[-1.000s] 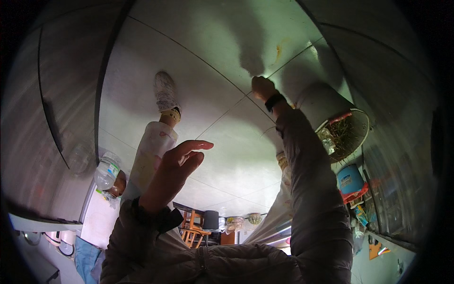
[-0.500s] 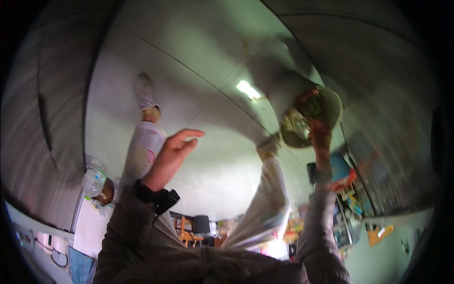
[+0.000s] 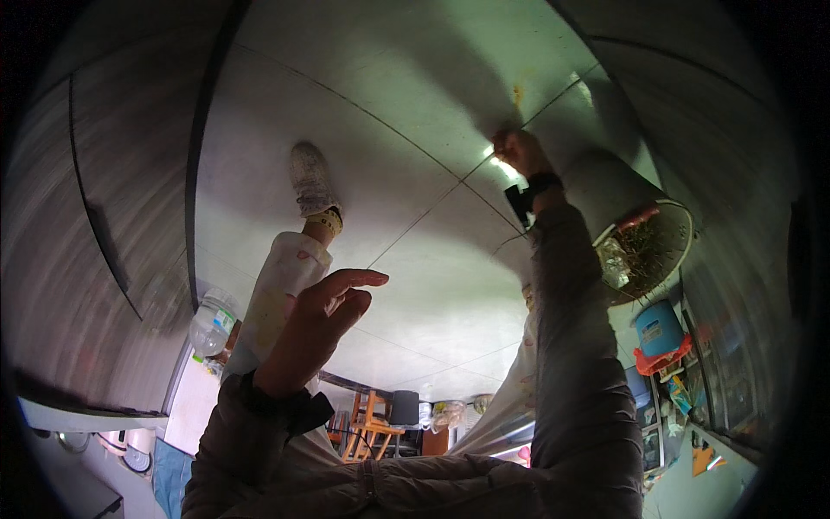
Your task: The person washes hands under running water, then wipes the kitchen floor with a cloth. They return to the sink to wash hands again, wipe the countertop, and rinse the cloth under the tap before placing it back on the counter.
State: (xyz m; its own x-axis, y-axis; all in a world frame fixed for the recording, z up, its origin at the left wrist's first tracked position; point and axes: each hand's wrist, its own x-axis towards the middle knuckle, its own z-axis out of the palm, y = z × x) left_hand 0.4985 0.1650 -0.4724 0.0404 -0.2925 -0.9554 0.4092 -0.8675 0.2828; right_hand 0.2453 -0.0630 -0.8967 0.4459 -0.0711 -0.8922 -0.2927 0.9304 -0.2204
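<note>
My left hand point(image 3: 322, 322) hangs over my left leg with thumb and forefinger apart, nothing between them. Out to the right, my right hand point(image 3: 522, 156) is low over the pale tiled floor point(image 3: 406, 78), beside a bright reflection. Its fingers are curled together, and what they hold, if anything, is too small to make out. A small yellowish mark point(image 3: 517, 93) lies on the floor just beyond it. Right of my right forearm stands a bucket point(image 3: 689, 232) with a reddish handle grip; dry plant scraps point(image 3: 647, 251) and crumpled clear plastic point(image 3: 615, 262) are in it.
Grey panels rise at both sides. At the left stands a clear plastic bottle point(image 3: 213, 324). A blue container point(image 3: 659, 329) with a red bag is behind the bucket. A wooden chair point(image 3: 370, 421) and a dark cylinder point(image 3: 405, 407) show behind my legs.
My right hand has left the bucket and moved forward and left, down toward the floor. The view has shifted, so the bucket appears farther right. My left hand keeps its pose.
</note>
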